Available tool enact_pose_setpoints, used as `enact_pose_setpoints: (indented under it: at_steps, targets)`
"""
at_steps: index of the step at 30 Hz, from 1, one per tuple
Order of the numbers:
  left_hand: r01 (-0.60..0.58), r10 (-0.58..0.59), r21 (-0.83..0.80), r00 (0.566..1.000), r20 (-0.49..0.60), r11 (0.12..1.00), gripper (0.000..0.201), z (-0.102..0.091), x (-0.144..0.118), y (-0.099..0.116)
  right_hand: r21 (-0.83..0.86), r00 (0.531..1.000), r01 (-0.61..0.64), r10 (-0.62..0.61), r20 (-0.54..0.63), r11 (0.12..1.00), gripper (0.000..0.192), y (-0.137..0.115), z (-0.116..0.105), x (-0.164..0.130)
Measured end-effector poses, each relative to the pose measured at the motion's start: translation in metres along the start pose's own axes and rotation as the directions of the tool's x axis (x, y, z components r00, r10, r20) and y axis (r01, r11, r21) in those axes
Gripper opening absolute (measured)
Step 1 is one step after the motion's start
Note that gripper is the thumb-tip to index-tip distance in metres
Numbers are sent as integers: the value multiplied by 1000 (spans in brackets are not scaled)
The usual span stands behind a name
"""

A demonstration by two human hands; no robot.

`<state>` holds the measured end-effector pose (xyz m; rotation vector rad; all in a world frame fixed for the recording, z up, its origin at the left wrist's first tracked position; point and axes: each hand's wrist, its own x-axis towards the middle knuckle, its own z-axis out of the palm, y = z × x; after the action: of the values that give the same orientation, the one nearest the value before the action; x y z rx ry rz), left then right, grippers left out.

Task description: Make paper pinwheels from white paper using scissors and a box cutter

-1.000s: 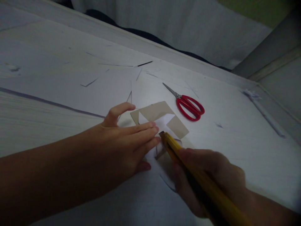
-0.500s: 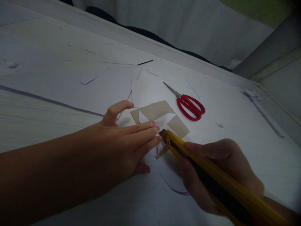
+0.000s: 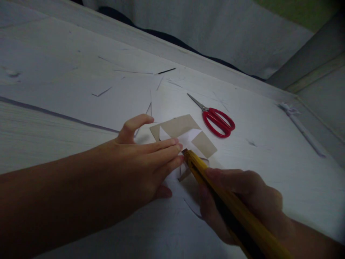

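My left hand [image 3: 145, 158] lies with its fingers stretched out, pressing down a white paper cut-out [image 3: 188, 137] on top of a grey-beige card [image 3: 172, 126]. The thumb and one finger stand apart from the rest. In my right hand [image 3: 242, 198] is a yellow and black utility knife [image 3: 212, 183], its fingers closed round the handle. The blade tip meets the white paper just beside my left fingertips. Part of the paper and card is hidden under my left hand and the knife. Red-handled scissors [image 3: 218, 120] lie just beyond the card.
A large white sheet [image 3: 67, 97] covers the left of the white table, with thin paper scraps [image 3: 102, 92] on it. A thin black stick [image 3: 167, 71] lies farther back. At the right is a rolled paper tube [image 3: 304, 133]. A raised ledge [image 3: 188, 59] runs along the back.
My right hand and the knife's handle have swung a little to the left and down, while the blade tip stays near the same spot. My left hand has hardly moved.
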<state>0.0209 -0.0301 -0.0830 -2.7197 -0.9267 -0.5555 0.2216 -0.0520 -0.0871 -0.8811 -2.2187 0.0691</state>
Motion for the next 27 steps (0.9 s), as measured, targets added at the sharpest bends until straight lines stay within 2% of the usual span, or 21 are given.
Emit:
enact_pose_setpoints:
  at_steps: [1, 4, 8, 12, 16, 18, 21, 23, 27]
  targets:
    - [-1, 1, 0, 1000, -2, 1000, 29, 0, 0, 1, -18, 999, 44, -44, -22, 999, 25, -5, -3, 8]
    - [20, -20, 1, 1000, 11, 1000, 29, -1, 0, 3, -88, 997, 76, -76, -1, 993, 17, -14, -6, 20]
    - [23, -23, -24, 999, 26, 999, 27, -3, 0, 2, -235, 1000, 24, -26, -5, 972, 20, -17, -5, 15]
    - [4, -3, -54, 1000, 27, 999, 27, -5, 0, 0, -220, 998, 51, -43, 39, 974, 22, -21, -4, 13]
    - [-1, 2, -55, 1000, 21, 998, 27, -4, 0, 0, -262, 999, -50, 48, -14, 964, 22, -23, -4, 14]
    - [3, -3, -53, 1000, 13, 999, 26, -3, -1, 1, -224, 999, -46, 42, -24, 974, 19, -20, -3, 14]
    - [6, -5, -53, 1000, 22, 999, 27, -4, -1, 2, -136, 997, 68, -72, -26, 988, 17, -14, -2, 16]
    - [11, -9, -51, 999, 48, 999, 28, -6, 0, 2, -110, 994, 102, -104, -16, 989, 19, -12, -3, 17]
    - [1, 3, -60, 998, 63, 998, 29, -8, 0, 0, -51, 982, 144, -137, 128, 988, 18, -11, -7, 16]
